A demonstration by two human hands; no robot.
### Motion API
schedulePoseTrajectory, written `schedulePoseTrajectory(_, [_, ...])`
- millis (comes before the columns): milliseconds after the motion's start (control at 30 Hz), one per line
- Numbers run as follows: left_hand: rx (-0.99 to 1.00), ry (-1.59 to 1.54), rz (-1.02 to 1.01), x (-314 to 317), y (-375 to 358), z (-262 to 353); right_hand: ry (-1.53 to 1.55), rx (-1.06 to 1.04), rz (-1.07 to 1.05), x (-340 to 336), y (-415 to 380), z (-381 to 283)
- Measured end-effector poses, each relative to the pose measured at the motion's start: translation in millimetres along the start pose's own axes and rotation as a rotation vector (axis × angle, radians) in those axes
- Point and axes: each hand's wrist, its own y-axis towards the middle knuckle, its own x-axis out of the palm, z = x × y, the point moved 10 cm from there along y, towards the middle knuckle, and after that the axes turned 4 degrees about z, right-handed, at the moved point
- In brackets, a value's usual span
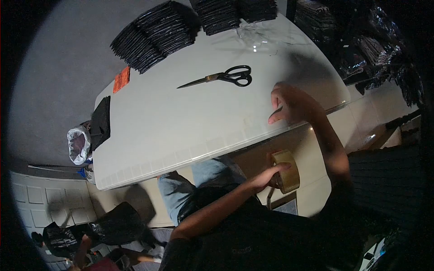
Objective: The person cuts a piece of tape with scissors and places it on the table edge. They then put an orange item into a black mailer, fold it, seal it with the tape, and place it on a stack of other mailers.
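Observation:
My left hand (267,177) grips a roll of brownish packing tape (288,170), held below the near edge of the white table (172,122) and above my lap. My right hand (289,104) rests on the table's near edge, with thumb and fingers bent down onto the surface. Whether a strip of tape is pinched under those fingers is not visible. A row of small clear tape pieces (181,156) is stuck along the table's edge to the left of that hand. Black-handled scissors (221,77) lie closed on the table, beyond my right hand.
Stacks of black packed bags (153,34) line the table's far side, with more stacks (235,13) and a clear plastic bag (255,36) beside them. An orange card (121,80) and a black cloth (100,122) lie at the left end. Another person's hand (81,250) works by dark bags on the floor.

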Motion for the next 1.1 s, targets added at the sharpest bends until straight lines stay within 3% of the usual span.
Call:
schedulePoseTrajectory(233, [-0.01, 0.033, 0.026, 3.4, -7.6, 6.1, 0.102, 0.017, -0.219, 3.2, 5.2, 29.5])
schedulePoseTrajectory(367, [-0.05, 0.118, 0.072, 3.1, -12.2, 10.1, 0.006, 0.07, -0.354, -3.7, 9.9, 27.3])
schedulePoseTrajectory(467, [-0.073, 0.109, -0.014, 2.0, -5.7, 2.9, 0.071, -0.061, -0.256, -6.1, 33.9, 2.8])
schedulePoseTrajectory(533, [-0.052, 0.111, 0.03, 0.4, -7.1, 5.3, 0.076, -0.298, 0.228, -21.0, 51.0, -10.3])
schedulePoseTrajectory(567, [-0.023, 0.107, 0.074, -1.9, -7.8, 10.6, 0.074, -0.3, 0.233, -11.7, 62.9, -9.1])
schedulePoseTrajectory(667, [0.128, 0.214, 0.174, -0.2, -18.2, 40.4, -0.081, -0.172, -0.028, 14.4, 93.6, -18.7])
schedulePoseTrajectory(800, [0.229, 0.125, 0.224, -17.0, -1.7, 24.3, -0.172, -0.153, -0.122, 16.3, 117.2, -28.4])
schedulePoseTrajectory(900, [0.244, 0.205, 0.094, -22.6, 17.6, 10.5, -0.051, -0.025, -0.163, 22.2, 139.4, -12.2])
schedulePoseTrajectory(967, [0.08, 0.176, 0.014, -11.0, 12.1, 0.3, -0.137, -0.052, -0.206, 40.9, 152.6, 4.7])
schedulePoseTrajectory(1100, [-0.029, 0.144, -0.068, -6.8, 5.3, -11.3, -0.231, -0.01, -0.271, 31.0, 159.2, -13.0])
